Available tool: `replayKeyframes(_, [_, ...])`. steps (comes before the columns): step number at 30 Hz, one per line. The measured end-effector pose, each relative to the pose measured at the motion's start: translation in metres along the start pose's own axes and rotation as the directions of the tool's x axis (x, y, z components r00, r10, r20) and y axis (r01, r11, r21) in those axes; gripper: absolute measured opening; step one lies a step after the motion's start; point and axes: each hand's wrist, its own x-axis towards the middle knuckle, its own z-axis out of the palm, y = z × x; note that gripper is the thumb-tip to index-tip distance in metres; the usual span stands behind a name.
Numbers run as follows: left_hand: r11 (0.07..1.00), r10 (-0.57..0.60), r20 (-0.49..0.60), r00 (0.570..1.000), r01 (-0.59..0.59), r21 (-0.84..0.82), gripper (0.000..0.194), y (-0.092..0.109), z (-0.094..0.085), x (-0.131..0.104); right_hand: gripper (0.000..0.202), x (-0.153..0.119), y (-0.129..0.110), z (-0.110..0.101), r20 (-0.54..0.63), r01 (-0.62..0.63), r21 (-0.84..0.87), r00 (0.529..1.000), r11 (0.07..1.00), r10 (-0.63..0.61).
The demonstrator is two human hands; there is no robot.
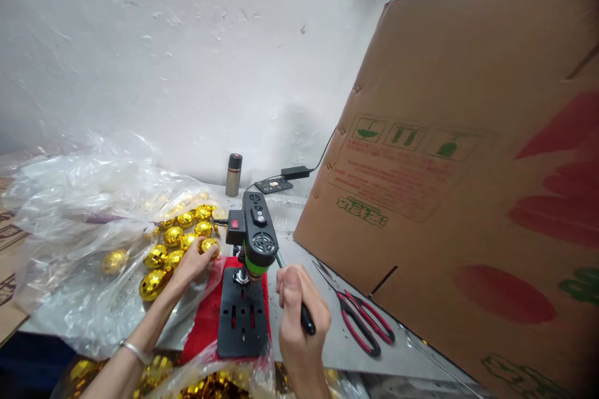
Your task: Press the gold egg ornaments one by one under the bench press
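Note:
My left hand [195, 260] has its fingers closed around a shiny gold mirrored ball [208, 247], left of a small bench drill press [255, 230]. More gold balls [156, 255] lie beside that hand in a clear plastic bag [70, 268]. My right hand [302, 305] is wrapped round the drill press's lever [307, 319], whose black tip sticks out below the fist. Beneath the drill head, the chuck [241, 276] stands over a slotted black base plate [243, 324]. A red cloth [201, 330] lies under the base.
Red-and-black scissors [362, 318] lie right of my right hand. A large cardboard box [435, 168] leans in from the right. Behind the press stand a dark-capped bottle [234, 174] and a power adapter [296, 172] with its cord. More gold pieces [215, 383] sit at the front edge.

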Motion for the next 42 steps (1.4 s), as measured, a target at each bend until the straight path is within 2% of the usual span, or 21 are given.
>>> replayKeyframes(2, [0.998,-0.035,0.043,0.998,0.037,-0.057,0.069,0.002,-0.012,-0.023,0.038,0.009,-0.004,-0.001,0.014,-0.009,-0.026,1.000,1.000,0.010])
replayKeyframes(4, [0.980,-0.046,0.135,0.990,0.071,-0.188,0.066,0.002,-0.019,-0.050,0.040,0.016,-0.005,-0.002,0.031,-0.015,-0.047,0.999,0.999,0.016])
replayKeyframes(7, [0.929,-0.050,0.246,0.968,0.136,-0.344,0.070,-0.003,-0.015,-0.081,0.040,0.020,-0.006,-0.002,0.035,-0.008,-0.047,0.999,0.999,0.010])
replayKeyframes(9, [0.937,-0.060,0.242,0.968,0.138,-0.322,0.077,-0.009,-0.005,-0.091,0.039,0.019,-0.006,-0.002,0.034,-0.005,-0.043,0.999,0.999,0.007])
replayKeyframes(11, [0.965,-0.025,0.203,0.979,0.077,-0.250,0.080,-0.016,0.007,-0.094,0.039,0.019,-0.006,-0.003,0.044,0.001,-0.050,0.999,0.999,0.001])
replayKeyframes(14, [0.989,0.101,0.163,0.981,-0.081,-0.123,0.076,-0.021,0.022,-0.096,0.038,0.018,-0.007,-0.005,0.067,0.012,-0.066,0.998,0.998,-0.007])
replayKeyframes(19, [0.958,0.227,0.157,0.961,-0.249,0.141,0.067,-0.026,0.034,-0.106,0.037,0.018,-0.008,-0.006,0.080,0.020,-0.071,0.997,0.997,-0.014])
replayKeyframes(22, [0.907,0.330,0.154,0.931,-0.358,0.221,0.064,-0.028,0.037,-0.110,0.036,0.016,-0.007,-0.006,0.083,0.023,-0.061,0.996,0.998,-0.018])
replayKeyframes(27, [0.828,0.483,0.155,0.862,-0.507,0.239,0.050,-0.027,0.045,-0.115,0.036,0.013,-0.007,-0.007,0.096,0.022,-0.055,0.995,0.998,-0.016])
replayKeyframes(29, [0.818,0.499,0.126,0.857,-0.515,0.256,0.048,-0.028,0.051,-0.115,0.035,0.012,-0.007,-0.009,0.101,0.021,-0.053,0.995,0.998,-0.016])
replayKeyframes(35, [0.839,0.430,0.126,0.894,-0.447,0.310,0.053,-0.035,0.068,-0.107,0.030,0.005,-0.001,-0.011,0.099,0.049,-0.019,0.994,0.999,-0.047])
replayKeyframes(42, [0.840,0.419,0.159,0.894,-0.448,0.306,0.049,-0.039,0.069,-0.108,0.029,-0.031,0.023,-0.010,0.082,0.103,-0.018,0.992,0.995,-0.101])
